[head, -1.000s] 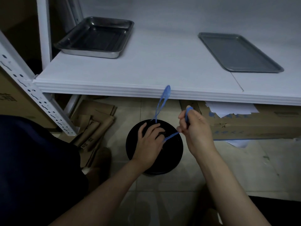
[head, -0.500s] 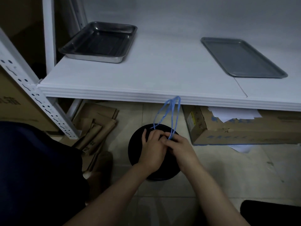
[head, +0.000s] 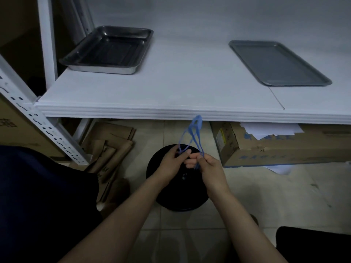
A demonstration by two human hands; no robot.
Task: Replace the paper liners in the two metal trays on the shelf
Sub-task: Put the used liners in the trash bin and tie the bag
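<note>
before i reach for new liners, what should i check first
1. Hands free: not ok, left hand and right hand both pinch the blue drawstrings above the black bin.
2. Drawstrings knotted: cannot tell.
3. Deep tray emptied: ok, bare metal.
4. Flat tray emptied: ok, no paper on it.
5. Paper in sight: ok, white sheets lie on the cardboard box under the shelf.

Dark navy garment (head: 38, 196) on the torso, forearms (head: 123, 215) bare to the left hand (head: 171, 165) and right hand (head: 209, 168)
</note>
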